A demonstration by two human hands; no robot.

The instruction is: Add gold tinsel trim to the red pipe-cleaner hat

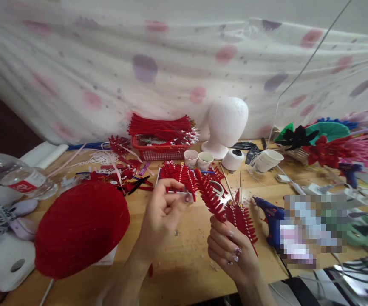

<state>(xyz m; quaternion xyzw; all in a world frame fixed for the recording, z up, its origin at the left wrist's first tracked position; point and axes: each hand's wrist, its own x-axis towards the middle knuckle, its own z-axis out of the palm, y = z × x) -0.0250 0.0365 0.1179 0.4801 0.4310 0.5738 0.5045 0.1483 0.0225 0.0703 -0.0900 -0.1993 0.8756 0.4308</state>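
One red sprig point(212, 199), clamped by its base in the right hand point(231, 250), presumably to avoid crushing it, rises inside the near edge of the worktop point(184, 267); left hand's point(162, 210) grip unclear.

right hand point(231, 248): grips red frond point(210, 196) | left hand point(161, 212): raised nearby | foam head point(228, 121): behind

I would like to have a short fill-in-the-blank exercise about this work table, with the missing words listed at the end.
1. The right hand holds a feathery piece whose colour is ____.
2. In the picture, the white foam head stands to the ____ of the plastic basket.
3. Just left of the white spool, the number of paper cups standing side by side is ____.
4. The clear bottle is near the picture's ____ edge.

Missing words: red; right; two; left.
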